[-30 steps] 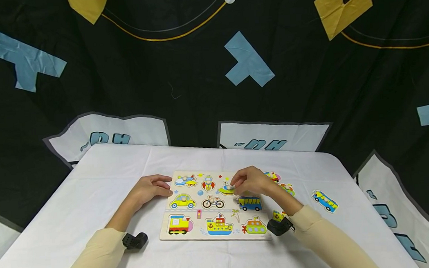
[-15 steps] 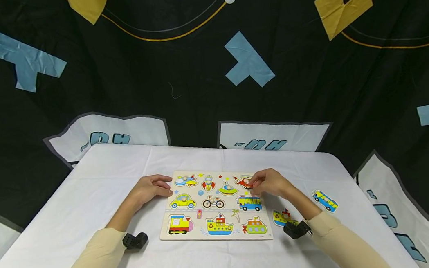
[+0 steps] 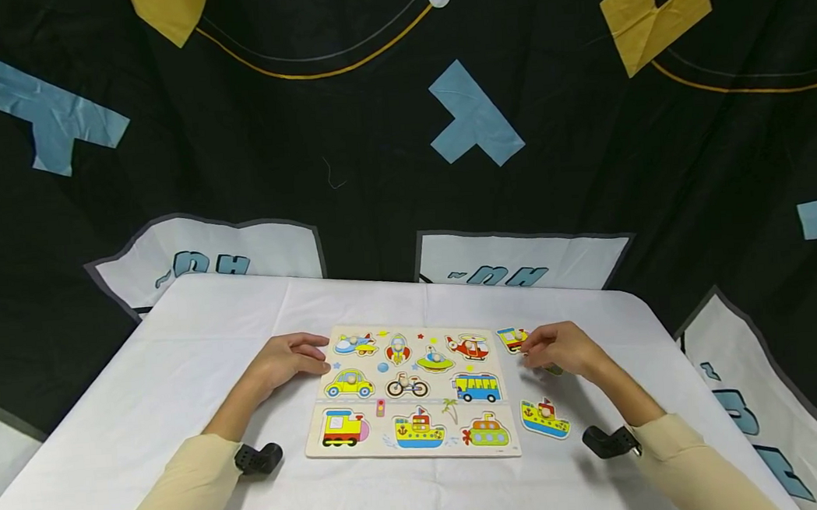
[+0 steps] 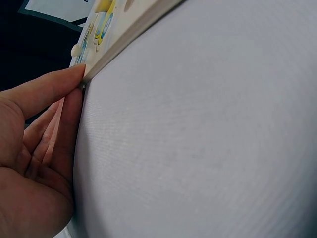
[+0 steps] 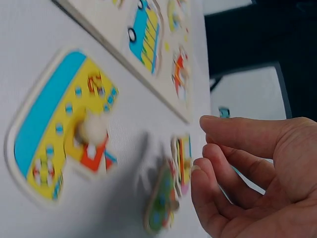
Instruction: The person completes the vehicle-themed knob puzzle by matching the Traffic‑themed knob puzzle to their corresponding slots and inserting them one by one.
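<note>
"Covering the table under both hands: white cloth (image 3: 367, 499). Beyond the fingers, a black curtain (image 3: 269, 154) with blue and gold shapes."

"Fingers?"

"Left hand (image 3: 283, 364): fairly straight, tips at the left edge of the board (image 3: 487, 451). Right hand (image 3: 562, 348): loosely curled, narrow gap, holding nothing. Train (image 3: 510, 339) just left of its fingertips; boat (image 3: 545, 419) below them, nearer the person."

"Axes?"

"Board: long side left to right. Train: roughly likewise. Boat: slanting, anchor end towards the board."

"Writing?"

"White panel (image 3: 436, 253) beyond the fingers: an H legible, other characters uncertain."
</note>
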The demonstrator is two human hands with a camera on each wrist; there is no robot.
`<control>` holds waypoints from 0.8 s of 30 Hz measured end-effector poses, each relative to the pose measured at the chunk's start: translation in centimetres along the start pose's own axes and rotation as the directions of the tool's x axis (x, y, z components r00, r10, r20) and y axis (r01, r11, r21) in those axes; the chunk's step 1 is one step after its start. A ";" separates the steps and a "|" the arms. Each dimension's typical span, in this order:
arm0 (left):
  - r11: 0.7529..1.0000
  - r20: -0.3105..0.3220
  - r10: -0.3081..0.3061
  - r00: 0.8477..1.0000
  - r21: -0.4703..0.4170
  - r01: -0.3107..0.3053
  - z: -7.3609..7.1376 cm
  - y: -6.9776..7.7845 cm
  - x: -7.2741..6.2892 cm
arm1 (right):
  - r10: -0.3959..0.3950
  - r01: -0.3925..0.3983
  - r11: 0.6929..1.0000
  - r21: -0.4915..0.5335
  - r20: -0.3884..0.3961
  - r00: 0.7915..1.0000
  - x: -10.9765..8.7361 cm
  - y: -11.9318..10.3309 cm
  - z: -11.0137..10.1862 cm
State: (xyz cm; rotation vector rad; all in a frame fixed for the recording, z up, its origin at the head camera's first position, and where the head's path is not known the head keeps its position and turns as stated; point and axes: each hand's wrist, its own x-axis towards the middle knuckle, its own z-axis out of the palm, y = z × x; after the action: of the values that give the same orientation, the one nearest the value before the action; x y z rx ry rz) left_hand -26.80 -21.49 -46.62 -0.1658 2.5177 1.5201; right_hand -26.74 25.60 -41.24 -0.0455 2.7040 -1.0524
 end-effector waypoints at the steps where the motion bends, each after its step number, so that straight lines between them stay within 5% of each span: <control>1: 1.000 0.002 -0.001 1.000 -0.001 0.001 0.0 0.0 0.0 | 0.006 -0.007 1.000 -0.005 -0.008 1.000 -0.1 0.3 -0.4; 24: 1.000 0.016 0.026 1.000 0.011 -0.026 -0.2 -0.1 0.1 | 0.091 -0.091 0.996 0.025 -0.030 0.995 -2.6 6.1 -5.4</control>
State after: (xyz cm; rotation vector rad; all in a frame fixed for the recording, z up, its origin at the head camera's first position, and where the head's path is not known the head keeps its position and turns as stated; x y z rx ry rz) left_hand -26.87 -21.67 -46.63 -0.1197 2.5251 1.5105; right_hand -25.11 34.01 -40.87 0.0977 2.6925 -1.0662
